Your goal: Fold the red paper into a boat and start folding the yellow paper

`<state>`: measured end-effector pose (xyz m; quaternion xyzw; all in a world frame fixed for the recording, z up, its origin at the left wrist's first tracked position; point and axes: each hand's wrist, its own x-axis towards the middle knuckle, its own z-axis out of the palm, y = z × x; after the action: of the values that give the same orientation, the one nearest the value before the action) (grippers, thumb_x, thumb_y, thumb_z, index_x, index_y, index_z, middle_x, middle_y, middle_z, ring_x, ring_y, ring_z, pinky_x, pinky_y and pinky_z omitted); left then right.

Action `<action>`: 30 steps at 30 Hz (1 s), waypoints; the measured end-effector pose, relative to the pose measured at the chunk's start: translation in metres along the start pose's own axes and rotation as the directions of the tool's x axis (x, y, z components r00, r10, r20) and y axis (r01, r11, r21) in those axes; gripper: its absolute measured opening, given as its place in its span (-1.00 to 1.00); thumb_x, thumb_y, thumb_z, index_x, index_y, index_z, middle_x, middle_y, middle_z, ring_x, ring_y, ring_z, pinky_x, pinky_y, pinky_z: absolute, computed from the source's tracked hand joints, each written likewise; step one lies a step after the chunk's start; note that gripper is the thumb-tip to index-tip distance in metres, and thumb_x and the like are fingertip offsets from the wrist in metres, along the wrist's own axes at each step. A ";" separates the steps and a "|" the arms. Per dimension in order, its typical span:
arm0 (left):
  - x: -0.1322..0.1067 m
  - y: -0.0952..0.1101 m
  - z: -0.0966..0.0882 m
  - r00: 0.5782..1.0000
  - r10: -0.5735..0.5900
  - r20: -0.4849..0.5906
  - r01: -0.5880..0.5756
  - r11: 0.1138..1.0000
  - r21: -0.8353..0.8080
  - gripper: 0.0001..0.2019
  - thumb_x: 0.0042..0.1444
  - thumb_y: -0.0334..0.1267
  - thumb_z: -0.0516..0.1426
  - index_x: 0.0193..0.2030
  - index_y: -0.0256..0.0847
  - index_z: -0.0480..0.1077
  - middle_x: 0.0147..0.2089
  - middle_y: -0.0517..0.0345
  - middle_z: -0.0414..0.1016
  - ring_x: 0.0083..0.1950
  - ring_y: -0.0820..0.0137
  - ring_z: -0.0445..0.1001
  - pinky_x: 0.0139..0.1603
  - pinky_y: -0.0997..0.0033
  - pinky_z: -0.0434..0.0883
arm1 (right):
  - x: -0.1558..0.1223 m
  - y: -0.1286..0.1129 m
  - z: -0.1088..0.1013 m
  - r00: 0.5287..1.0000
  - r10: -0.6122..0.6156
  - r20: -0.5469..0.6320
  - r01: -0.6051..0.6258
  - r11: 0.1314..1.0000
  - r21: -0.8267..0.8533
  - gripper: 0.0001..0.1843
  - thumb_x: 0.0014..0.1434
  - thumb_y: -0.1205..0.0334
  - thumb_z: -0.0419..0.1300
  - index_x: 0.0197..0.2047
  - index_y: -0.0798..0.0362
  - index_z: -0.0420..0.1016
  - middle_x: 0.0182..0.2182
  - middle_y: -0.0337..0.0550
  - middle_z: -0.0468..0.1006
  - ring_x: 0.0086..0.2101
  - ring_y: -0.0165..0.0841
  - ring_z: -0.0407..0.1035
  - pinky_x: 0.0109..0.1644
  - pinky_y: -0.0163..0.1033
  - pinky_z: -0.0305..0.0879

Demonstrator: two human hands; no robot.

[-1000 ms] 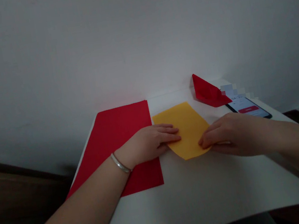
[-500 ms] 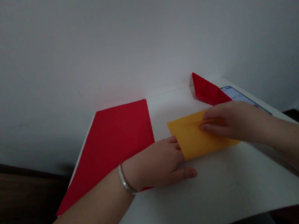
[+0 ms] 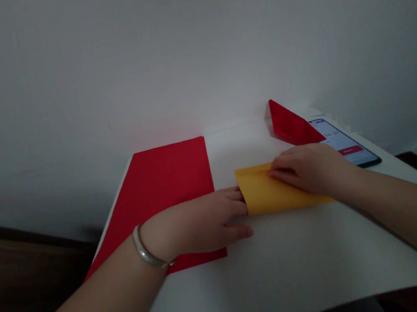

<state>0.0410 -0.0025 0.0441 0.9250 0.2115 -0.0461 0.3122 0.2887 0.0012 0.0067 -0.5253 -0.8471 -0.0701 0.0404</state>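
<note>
A folded sheet of yellow paper point(image 3: 263, 197) lies across the middle of the white table. At its left end, my left hand point(image 3: 204, 223) reaches in with the fingers stretched out; their tips are hidden in or beneath the fold, and the thumb rests apart below. My right hand point(image 3: 309, 168) has its thumb and fingers closed on the paper's upper edge and covers the right part of it. A silver bangle point(image 3: 146, 251) circles my left wrist.
Flat red sheets point(image 3: 172, 175) lie on the left side of the white table point(image 3: 260, 275), partly under my left forearm. A folded red paper piece point(image 3: 291, 123) stands at the back right. Beside it lies a lit phone point(image 3: 351, 145). A wall closes off the back.
My left hand has drawn back slightly to the left. My right hand has shifted left along the yellow paper, whose front edge now sits a little higher. More of the phone shows.
</note>
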 end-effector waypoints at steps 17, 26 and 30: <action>0.026 -0.013 0.034 0.843 -0.095 -0.530 0.328 0.871 0.366 -0.56 0.33 -0.09 -0.05 0.20 -0.35 0.29 0.22 -0.09 0.37 0.22 0.21 0.35 0.22 0.20 0.32 | 0.006 0.004 0.014 0.994 -0.029 -0.101 0.036 0.997 0.069 -0.73 0.28 0.17 0.08 -0.21 -0.03 0.62 -0.32 -0.17 0.57 -0.25 -0.28 0.43 -0.28 -0.22 0.23; 0.030 0.000 0.047 0.858 -0.059 -0.511 0.350 0.794 0.496 -0.69 0.35 -0.27 -0.09 0.05 -0.26 0.40 0.05 -0.02 0.51 0.01 0.26 0.52 -0.04 0.20 0.51 | 0.006 0.000 0.015 0.990 0.062 -0.128 -0.051 0.995 0.089 -0.73 0.28 0.17 0.08 -0.18 0.00 0.62 -0.28 -0.14 0.56 -0.21 -0.28 0.41 -0.31 -0.23 0.23; 0.031 0.002 0.048 0.862 -0.045 -0.505 0.340 0.791 0.509 -0.67 0.33 -0.20 -0.05 0.09 -0.29 0.37 0.10 -0.07 0.48 0.05 0.21 0.49 -0.05 0.18 0.51 | 0.007 0.002 0.018 0.985 0.105 -0.134 -0.084 0.984 0.156 -0.76 0.26 0.20 0.10 -0.21 -0.02 0.61 -0.28 -0.18 0.56 -0.20 -0.29 0.40 -0.33 -0.24 0.23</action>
<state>0.0720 -0.0210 0.0000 0.9308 0.3518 0.0833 -0.0532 0.2877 0.0112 -0.0097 -0.5541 -0.8190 -0.0413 0.1431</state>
